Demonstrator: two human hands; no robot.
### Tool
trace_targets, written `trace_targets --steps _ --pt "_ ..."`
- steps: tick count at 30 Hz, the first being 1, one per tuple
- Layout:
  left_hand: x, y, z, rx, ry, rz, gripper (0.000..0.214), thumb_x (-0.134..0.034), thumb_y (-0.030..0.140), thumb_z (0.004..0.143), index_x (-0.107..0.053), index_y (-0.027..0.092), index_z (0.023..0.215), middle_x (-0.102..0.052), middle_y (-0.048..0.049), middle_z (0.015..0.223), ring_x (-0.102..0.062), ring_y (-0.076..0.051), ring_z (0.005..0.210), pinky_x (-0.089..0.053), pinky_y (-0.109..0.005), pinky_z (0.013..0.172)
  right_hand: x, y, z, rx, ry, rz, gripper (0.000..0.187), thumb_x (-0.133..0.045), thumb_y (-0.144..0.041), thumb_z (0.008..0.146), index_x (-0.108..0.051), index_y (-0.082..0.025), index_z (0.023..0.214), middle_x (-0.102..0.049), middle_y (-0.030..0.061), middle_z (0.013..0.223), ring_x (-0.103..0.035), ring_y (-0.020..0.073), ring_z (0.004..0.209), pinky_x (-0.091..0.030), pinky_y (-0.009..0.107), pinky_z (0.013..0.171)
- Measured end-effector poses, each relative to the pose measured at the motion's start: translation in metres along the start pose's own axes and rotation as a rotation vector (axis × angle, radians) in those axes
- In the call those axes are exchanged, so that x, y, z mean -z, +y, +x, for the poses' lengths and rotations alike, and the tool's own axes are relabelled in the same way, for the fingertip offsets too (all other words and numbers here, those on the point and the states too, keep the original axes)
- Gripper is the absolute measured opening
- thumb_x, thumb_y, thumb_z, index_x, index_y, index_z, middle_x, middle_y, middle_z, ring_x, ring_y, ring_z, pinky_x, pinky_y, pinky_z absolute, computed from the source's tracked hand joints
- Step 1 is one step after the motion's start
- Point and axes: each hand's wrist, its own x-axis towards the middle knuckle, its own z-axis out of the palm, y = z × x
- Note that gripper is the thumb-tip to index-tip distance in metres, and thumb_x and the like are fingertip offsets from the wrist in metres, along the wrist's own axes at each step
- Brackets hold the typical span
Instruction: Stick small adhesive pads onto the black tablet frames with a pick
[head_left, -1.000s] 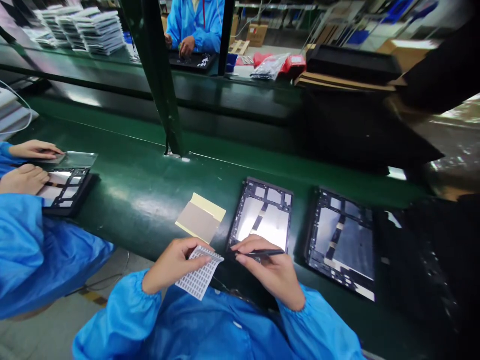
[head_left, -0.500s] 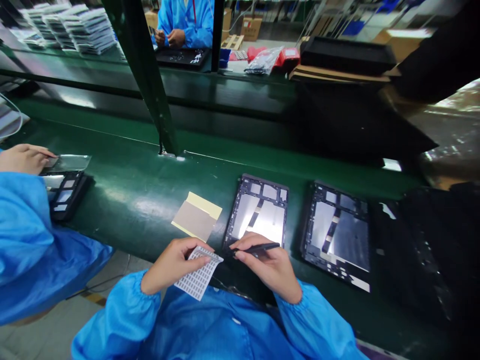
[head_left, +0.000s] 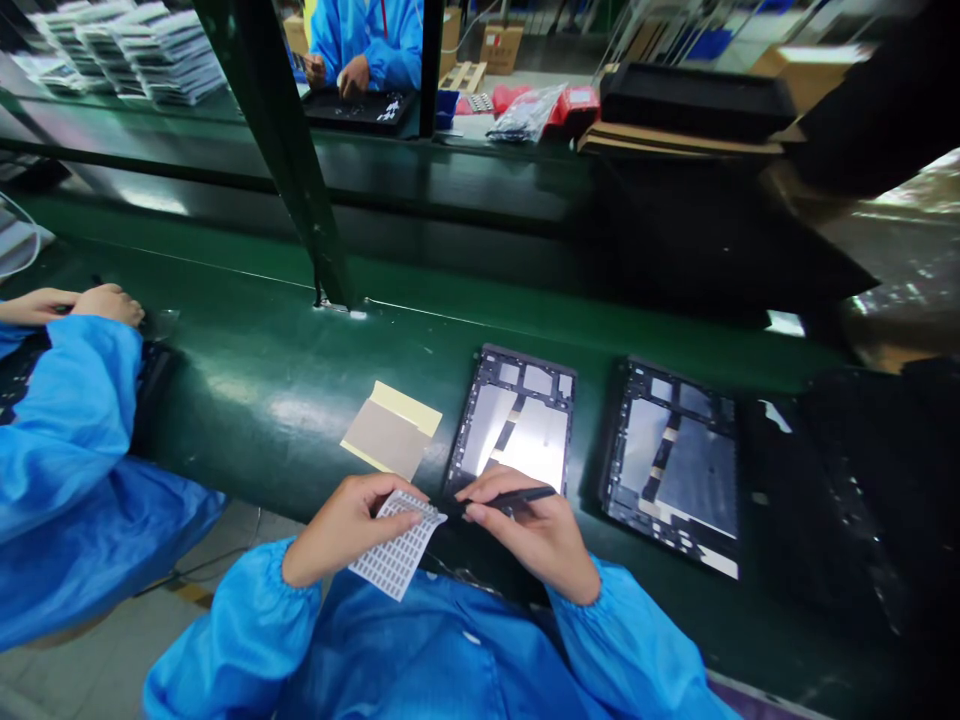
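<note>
My left hand [head_left: 352, 530] pinches a white sheet of small grey stickers [head_left: 397, 550] by its upper edge, thumb on top. In my right hand [head_left: 536, 530] are slim black tweezers [head_left: 525, 495], held like a pen. Their tip reaches the sheet's upper right corner; whether a sticker is between the prongs is too small to tell. Just beyond my right hand lies an opened tablet [head_left: 544, 420] with silver panels and a dark ribbon cable, its lower part hidden by the hand. A second opened tablet [head_left: 701, 465] lies to the right.
A yellow-edged brown sheet [head_left: 394, 430] lies on the green bench [head_left: 255, 380] left of the nearer tablet. A slanted post [head_left: 289, 170] rises behind. At left, a co-worker's hands [head_left: 105, 300] are over another device. Across the bench sit another person [head_left: 367, 45] and stacked devices [head_left: 165, 55].
The tweezers' tip has moved slightly left, onto the sticker sheet's corner. My left hand stays put. The co-worker at left has brought an arm across their device.
</note>
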Motion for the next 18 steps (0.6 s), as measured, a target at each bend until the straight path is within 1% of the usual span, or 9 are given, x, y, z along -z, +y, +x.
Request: trace_targets --steps 5,9,11,13,14,15,16,17,18 --pt "0.0 -0.003 0.001 0.009 -0.004 -0.022 0.031 -0.072 0.042 0.08 -0.074 0.018 0.1 -0.075 -0.0045 0.088 -0.068 -0.018 0.077 -0.052 -0.027 0.067 -0.001 0.0 0.0 0.015 0.004 0.016 0.003 -0.074 -0.023 0.089 -0.074 -0.024 0.091 -0.079 0.0058 0.085 -0.073 0.019 0.076 -0.061 0.032 0.067" --pt "-0.005 -0.004 0.001 0.006 -0.007 -0.031 0.031 -0.072 0.042 0.08 -0.073 0.018 0.1 -0.076 -0.005 0.09 -0.069 -0.019 0.08 -0.053 -0.029 0.07 -0.003 -0.001 0.0 0.018 0.015 0.033 0.002 -0.074 -0.024 0.089 -0.074 -0.024 0.091 -0.079 0.0055 0.084 -0.072 0.0187 0.074 -0.061 0.032 0.065" --pt "0.0 -0.006 0.002 0.005 -0.009 -0.033 0.032 -0.072 0.043 0.08 -0.073 0.018 0.101 -0.076 -0.0051 0.09 -0.069 -0.019 0.079 -0.054 -0.029 0.069 -0.002 -0.001 -0.001 0.016 0.023 0.044 0.003 -0.074 -0.024 0.089 -0.074 -0.024 0.092 -0.079 0.0054 0.084 -0.072 0.0185 0.074 -0.061 0.031 0.064" --pt "0.015 -0.012 0.005 0.014 0.03 -0.038 0.037 -0.072 0.045 0.08 -0.071 0.018 0.105 -0.076 -0.0058 0.093 -0.07 -0.02 0.08 -0.055 -0.03 0.069 0.001 0.0 -0.003 0.002 0.038 0.057 0.003 -0.074 -0.024 0.089 -0.074 -0.024 0.091 -0.078 0.006 0.085 -0.072 0.0188 0.074 -0.062 0.032 0.065" --pt "0.026 -0.014 0.007 0.017 0.082 -0.027 0.043 -0.072 0.048 0.079 -0.069 0.018 0.109 -0.076 -0.0065 0.095 -0.071 -0.021 0.081 -0.056 -0.032 0.07 0.004 0.001 -0.005 -0.011 0.045 0.063 0.003 -0.074 -0.024 0.089 -0.073 -0.023 0.091 -0.078 0.0064 0.085 -0.073 0.019 0.074 -0.062 0.032 0.065" --pt "0.038 -0.017 0.009 0.013 0.161 0.006 0.049 -0.072 0.051 0.078 -0.067 0.018 0.114 -0.076 -0.0074 0.098 -0.071 -0.023 0.084 -0.057 -0.034 0.072 0.007 0.001 -0.006 -0.026 0.056 0.069 0.004 -0.074 -0.025 0.089 -0.073 -0.022 0.09 -0.077 0.0068 0.085 -0.073 0.0191 0.074 -0.062 0.033 0.064" --pt "0.049 -0.019 0.011 -0.004 0.27 0.073 0.056 -0.072 0.055 0.077 -0.064 0.018 0.119 -0.075 -0.0087 0.102 -0.072 -0.025 0.087 -0.058 -0.038 0.075 0.011 0.001 -0.007 -0.046 0.069 0.072 0.005 -0.074 -0.026 0.089 -0.073 -0.022 0.09 -0.077 0.0069 0.085 -0.073 0.019 0.072 -0.063 0.033 0.063" --pt "0.059 -0.019 0.012 -0.037 0.407 0.183 0.064 -0.071 0.058 0.076 -0.061 0.018 0.125 -0.074 -0.0105 0.107 -0.071 -0.028 0.092 -0.058 -0.042 0.079 0.015 0.001 -0.009 -0.067 0.081 0.074 0.006 -0.074 -0.027 0.089 -0.073 -0.021 0.089 -0.076 0.0069 0.085 -0.073 0.0185 0.071 -0.063 0.032 0.063" --pt "0.064 -0.018 0.011 -0.085 0.558 0.321 0.069 -0.072 0.059 0.075 -0.058 0.018 0.13 -0.071 -0.0132 0.115 -0.069 -0.031 0.101 -0.056 -0.046 0.087 0.019 0.001 -0.009 -0.085 0.092 0.074 0.006 -0.074 -0.027 0.089 -0.072 -0.021 0.089 -0.076 0.0066 0.086 -0.073 0.0178 0.069 -0.063 0.032 0.062"
